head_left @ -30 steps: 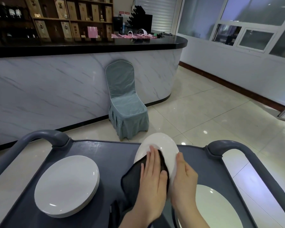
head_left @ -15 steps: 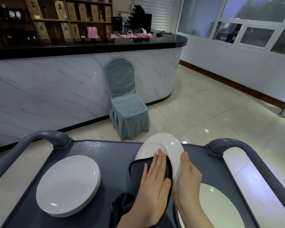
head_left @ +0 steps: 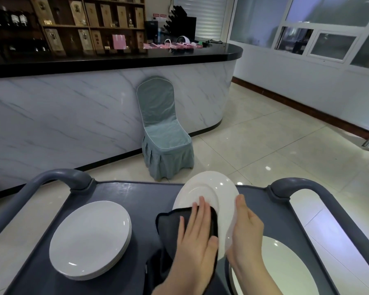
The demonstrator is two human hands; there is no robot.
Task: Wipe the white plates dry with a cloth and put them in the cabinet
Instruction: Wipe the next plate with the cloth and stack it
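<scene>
A white plate [head_left: 209, 188] is held tilted above the grey cart [head_left: 141, 199]. My right hand [head_left: 246, 235] grips its right rim from behind. My left hand [head_left: 195, 237] lies flat on a black cloth [head_left: 168, 222], pressing it against the plate's lower face. The rest of the cloth hangs down below my left wrist. A stack of white plates [head_left: 90, 239] rests on the cart's left side. Another white plate [head_left: 285, 271] lies at the cart's right front, partly hidden by my right arm.
The cart has curved grey handles at far left [head_left: 51, 175] and far right [head_left: 303, 184]. Beyond it a blue-covered chair [head_left: 164, 141] stands against a marble-fronted bar counter [head_left: 73, 116]. Shiny tiled floor [head_left: 275, 150] stretches to the right.
The held plate has turned so more of its face shows. My left hand and the cloth have slid lower and leftward on it. My right hand keeps its grip on the rim.
</scene>
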